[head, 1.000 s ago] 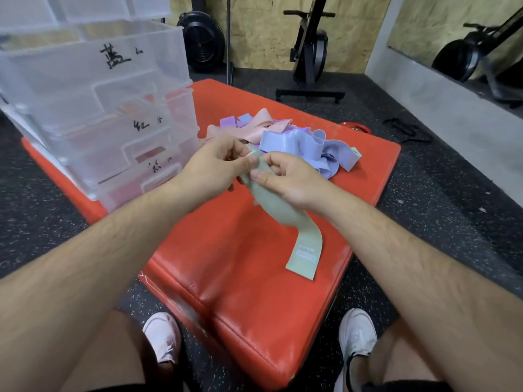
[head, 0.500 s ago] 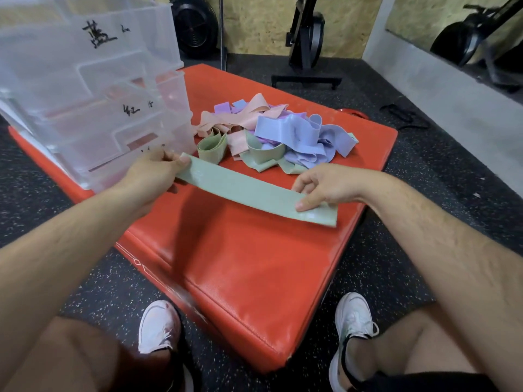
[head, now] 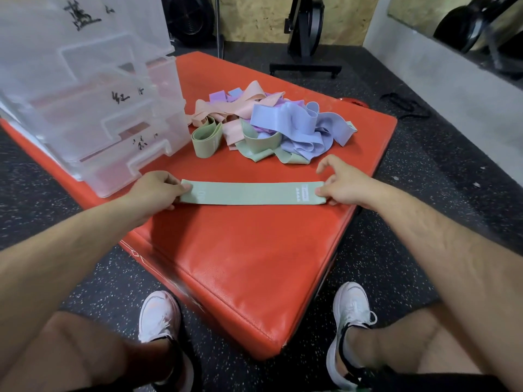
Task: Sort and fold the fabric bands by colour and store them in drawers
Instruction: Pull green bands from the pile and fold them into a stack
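Observation:
A pale green fabric band (head: 249, 192) lies flat and stretched out across the red mat (head: 240, 264). My left hand (head: 154, 190) pinches its left end and my right hand (head: 343, 183) pinches its right end, near a small white label. Behind it sits a loose pile of bands (head: 271, 123) in pink, lilac, blue and green, with one green band (head: 205, 138) curled at its left edge. A clear plastic drawer unit (head: 93, 103) with handwritten labels stands on the mat's left side, its drawers pushed in.
Dark speckled floor surrounds the mat. My two white shoes (head: 160, 315) rest at the mat's near corner. Black exercise machines (head: 307, 32) stand by the wooden back wall, and a grey ledge (head: 441, 75) runs along the right.
The green band went from hanging bunched between both hands to being pulled out straight and laid flat on the mat, with my hands moved apart to its two ends.

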